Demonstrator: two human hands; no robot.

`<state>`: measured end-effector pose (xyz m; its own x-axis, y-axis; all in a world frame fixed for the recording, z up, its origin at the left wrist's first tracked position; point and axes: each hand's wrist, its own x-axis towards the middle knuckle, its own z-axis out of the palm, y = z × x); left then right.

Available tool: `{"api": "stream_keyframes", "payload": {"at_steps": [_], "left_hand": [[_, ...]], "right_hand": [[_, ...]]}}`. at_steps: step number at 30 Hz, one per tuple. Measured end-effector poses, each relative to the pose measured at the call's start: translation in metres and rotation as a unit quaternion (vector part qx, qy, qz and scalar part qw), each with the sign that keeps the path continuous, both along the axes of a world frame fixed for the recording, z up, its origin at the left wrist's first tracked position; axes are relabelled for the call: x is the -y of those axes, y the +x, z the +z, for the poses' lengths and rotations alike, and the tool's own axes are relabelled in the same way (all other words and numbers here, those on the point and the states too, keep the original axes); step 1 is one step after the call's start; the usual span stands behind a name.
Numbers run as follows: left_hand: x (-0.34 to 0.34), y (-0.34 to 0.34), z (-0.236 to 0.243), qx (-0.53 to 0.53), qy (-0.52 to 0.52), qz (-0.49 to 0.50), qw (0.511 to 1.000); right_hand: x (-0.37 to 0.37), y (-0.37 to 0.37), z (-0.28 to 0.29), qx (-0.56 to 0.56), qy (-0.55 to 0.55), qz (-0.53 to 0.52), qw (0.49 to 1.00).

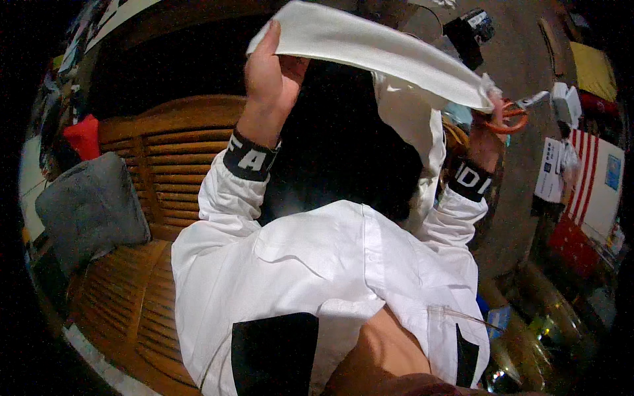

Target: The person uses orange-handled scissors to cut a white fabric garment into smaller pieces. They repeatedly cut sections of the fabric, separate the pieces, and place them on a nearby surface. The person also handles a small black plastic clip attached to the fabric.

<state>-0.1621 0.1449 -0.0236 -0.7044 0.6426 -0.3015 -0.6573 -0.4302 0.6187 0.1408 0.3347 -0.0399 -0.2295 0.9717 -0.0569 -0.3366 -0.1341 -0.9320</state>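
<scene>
A long white strip of cloth (370,49) is stretched between my two hands, in front of my chest. My left hand (274,86) grips its left end, thumb on top and fingers behind it. At the lower right end, my right hand (485,135) pinches the frayed edge. Orange-handled scissors (510,119) are at the same hand, their blades pointing outward to the right; how the fingers hold them is partly hidden. More white cloth (413,122) hangs down in folds between the strip and my right forearm.
A slatted wooden bench (181,171) stands at my left, with a grey cushion (96,204) and a red item (84,136) on it. On the right are a striped red and white box (591,178), a white package (548,168) and a yellow item (592,69).
</scene>
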Motion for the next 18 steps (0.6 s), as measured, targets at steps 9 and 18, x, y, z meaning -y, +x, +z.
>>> {"api": "stream_keyframes", "payload": {"at_steps": [9,18], "left_hand": [[0.057,0.058,0.009,0.027,-0.076,0.034,0.996],[0.088,0.1,-0.057,0.218,-0.167,-0.027,0.961]], "right_hand": [[-0.02,0.095,-0.081,0.662,0.446,-0.096,0.595],[0.097,0.07,-0.05,0.413,-0.091,-0.053,0.905]]}}
